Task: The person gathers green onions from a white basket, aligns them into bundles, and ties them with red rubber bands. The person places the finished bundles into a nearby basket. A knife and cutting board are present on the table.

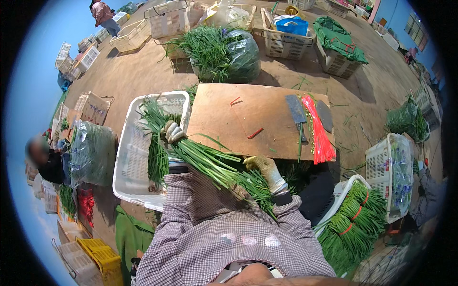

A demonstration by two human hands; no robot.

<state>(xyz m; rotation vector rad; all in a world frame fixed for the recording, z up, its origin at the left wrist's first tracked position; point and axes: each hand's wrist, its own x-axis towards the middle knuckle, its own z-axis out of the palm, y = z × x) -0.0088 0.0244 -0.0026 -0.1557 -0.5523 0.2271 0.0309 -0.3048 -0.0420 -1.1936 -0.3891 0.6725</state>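
My gloved left hand grips a loose bunch of long green leaf stalks, which look like garlic chives. The bunch slants down to the right across my lap, its pale ends near my right hand. My gloved right hand is at the near edge of the wooden board, fingers bent. Whether it pinches any stalks cannot be made out. More greens lie on my lap below it. A red tie lies bent on the board. At the board's right are a cleaver, a bundle of red ties and a dark blade.
A white crate holding greens stands left of the board. At my right, a crate holds bunches bound with red ties. Beyond the board sits a plastic bag of greens. A person sits at the left beside another bag.
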